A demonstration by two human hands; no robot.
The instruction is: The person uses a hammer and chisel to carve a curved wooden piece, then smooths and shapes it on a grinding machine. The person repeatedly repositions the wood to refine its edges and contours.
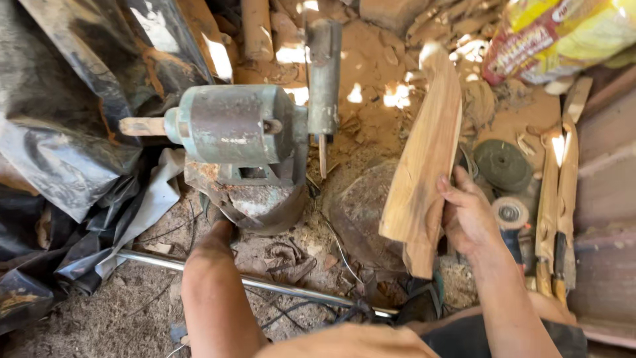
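The right hand (469, 215) is closed around the near end of a pale carved wooden piece (424, 152), fingers wrapped behind it and the thumb across its right edge. The piece stands tilted, its near end low by the wrist and its far end leaning up and away toward the far right, held above the ground.

The left hand (222, 229) reaches forward to the base of a green-grey motor (232, 126); it is mostly hidden under the machine's rusty foot, so how far its fingers are closed cannot be told. Only the forearm and wrist show clearly.

The motor sits left of centre on a worn metal mount (258, 202). A short wooden stub (142, 126) sticks out of its left end. At its right end a dark upright guard (324, 73) stands with a narrow blade-like tip (322, 154) below it, just left of the wooden piece but apart from it.

Between the motor and the wooden piece lies a rounded stone (361, 212) on the dirt floor (119, 318), which is strewn with sawdust. A metal tube (265, 285) runs across the floor near the person's knees, with thin wires beside it.

To the right of the right hand lie a dark round grinding disc (503, 166), a smaller disc tool (510, 213) and several slender carved wooden pieces (558, 192) set side by side. A yellow and red plastic bag (563, 33) lies at the far right. Black plastic sheeting (66, 119) covers the left side.
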